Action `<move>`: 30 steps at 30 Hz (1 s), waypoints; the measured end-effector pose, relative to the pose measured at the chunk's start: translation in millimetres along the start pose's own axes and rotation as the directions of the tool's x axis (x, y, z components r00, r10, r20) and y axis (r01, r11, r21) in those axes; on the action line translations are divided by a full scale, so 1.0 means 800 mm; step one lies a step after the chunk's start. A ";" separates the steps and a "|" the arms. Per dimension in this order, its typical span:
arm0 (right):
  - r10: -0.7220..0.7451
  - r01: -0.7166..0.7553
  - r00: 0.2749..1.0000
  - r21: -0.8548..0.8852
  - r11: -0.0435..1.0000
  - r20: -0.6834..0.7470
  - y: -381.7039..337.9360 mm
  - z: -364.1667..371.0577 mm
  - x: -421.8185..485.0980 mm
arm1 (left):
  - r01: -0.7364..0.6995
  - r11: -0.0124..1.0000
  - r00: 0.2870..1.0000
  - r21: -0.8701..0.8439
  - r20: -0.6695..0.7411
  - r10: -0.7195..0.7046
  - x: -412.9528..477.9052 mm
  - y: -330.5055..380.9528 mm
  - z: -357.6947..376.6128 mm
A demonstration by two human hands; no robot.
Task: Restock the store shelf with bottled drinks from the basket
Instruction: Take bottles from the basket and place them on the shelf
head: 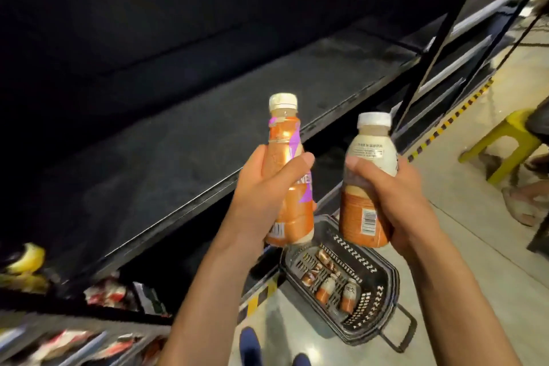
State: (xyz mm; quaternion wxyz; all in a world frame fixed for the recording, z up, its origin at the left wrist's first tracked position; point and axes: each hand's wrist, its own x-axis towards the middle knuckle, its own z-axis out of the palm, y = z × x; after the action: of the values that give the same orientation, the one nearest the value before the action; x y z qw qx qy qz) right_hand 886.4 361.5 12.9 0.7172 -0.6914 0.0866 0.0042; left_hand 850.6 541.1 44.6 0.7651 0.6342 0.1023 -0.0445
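Bottled drinks, two of them, are held up in the middle of the frame, one in each hand, with both forearms reaching up from the bottom edge. The left hand (261, 187) has its grip clamped round the waist of an orange and purple bottle (283, 134), thumb across the front, and the bottle stands upright with its pale cap on top. The right hand (386, 196) has its grip clamped round a cream and orange bottle (370, 151), which is also upright, with its barcode facing the camera. The two bottles are near each other but do not touch. Below them, at lower centre right, a dark basket (386, 291) sits on the pale floor with several more bottles (326, 287) lying in it. Beyond the hands, a long dark shelf (184, 151) runs from lower left to upper right, and the part in view holds no bottles. The restock seems to be at an early stage: neither bottle is placed, and the basket is yet to be emptied. Packets (110, 291) fill a lower shelf at lower left. A yellow stool (505, 140) stands at far right.
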 end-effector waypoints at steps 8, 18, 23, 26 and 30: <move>-0.083 0.098 0.888 -0.009 0.995 0.453 -0.056 0.188 -0.112 | -0.212 0.976 0.913 0.047 -0.347 0.215 -0.165 0.047 -0.170; -0.101 0.110 0.620 0.041 0.993 0.778 -0.062 0.393 -0.353 | -0.329 0.942 0.696 0.069 -0.657 0.291 -0.405 0.039 -0.387; -0.101 0.075 0.542 0.072 0.995 0.835 -0.056 0.470 -0.437 | -0.354 0.930 0.617 0.097 -0.723 0.310 -0.481 0.045 -0.467; -0.108 0.066 0.531 0.086 0.994 0.841 -0.055 0.512 -0.474 | -0.359 0.923 0.562 0.143 -0.756 0.336 -0.507 0.055 -0.507; -0.099 0.078 0.516 0.069 0.995 0.851 -0.058 0.559 -0.496 | -0.357 0.922 0.528 0.148 -0.782 0.331 -0.525 0.069 -0.556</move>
State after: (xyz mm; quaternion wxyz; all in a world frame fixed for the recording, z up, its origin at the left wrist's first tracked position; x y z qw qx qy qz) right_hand 554.0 848.2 123.7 0.6745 -0.5964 -0.3106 0.3047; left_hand 407.5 961.7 109.3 0.6415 0.5827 0.3050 0.3947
